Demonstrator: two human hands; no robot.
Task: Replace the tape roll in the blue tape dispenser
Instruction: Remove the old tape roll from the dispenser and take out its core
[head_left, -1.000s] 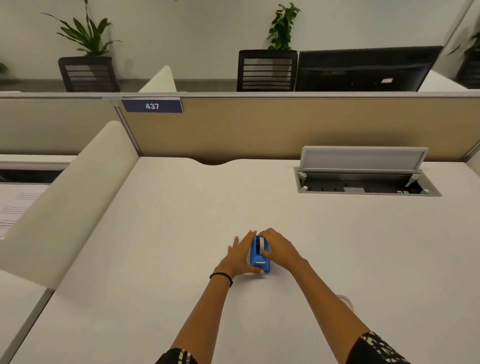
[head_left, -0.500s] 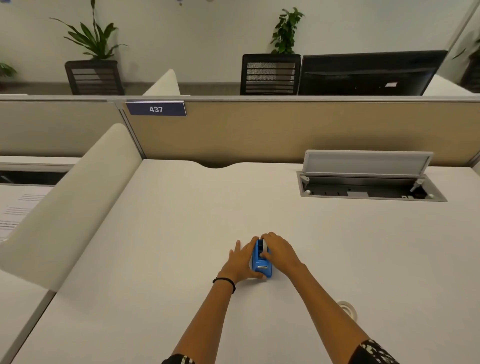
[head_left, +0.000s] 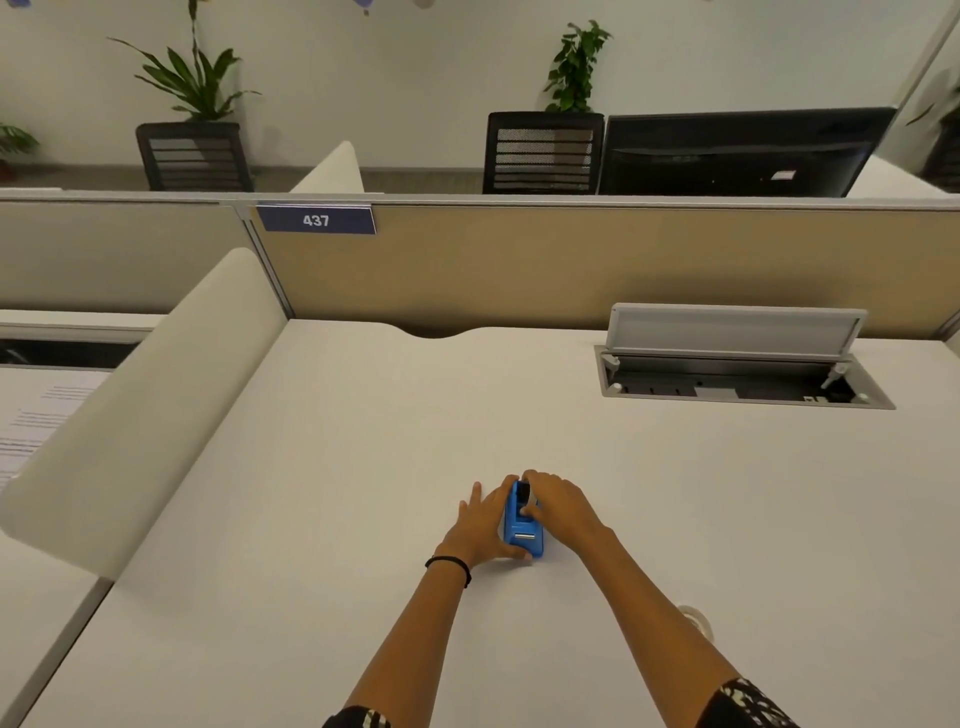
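Note:
The blue tape dispenser (head_left: 523, 527) stands on the white desk (head_left: 363, 441), cutter end toward me. My left hand (head_left: 483, 525) presses flat against its left side, fingers spread, thumb along the front base. My right hand (head_left: 558, 506) is curled over its top and right side, fingertips at the roll slot. Whether a roll sits inside is hidden by the fingers. A clear tape roll (head_left: 696, 618) lies flat on the desk to the right, half hidden behind my right forearm.
An open cable hatch (head_left: 737, 376) with a raised grey lid sits at the back right. A beige partition (head_left: 571, 265) closes the far edge, a white curved divider (head_left: 156, 395) the left side. Papers (head_left: 31, 421) lie on the neighbouring desk.
My right fingers have closed further over the top of the dispenser. The pale roll seen on top earlier is now covered. The left hand stays against the dispenser's side.

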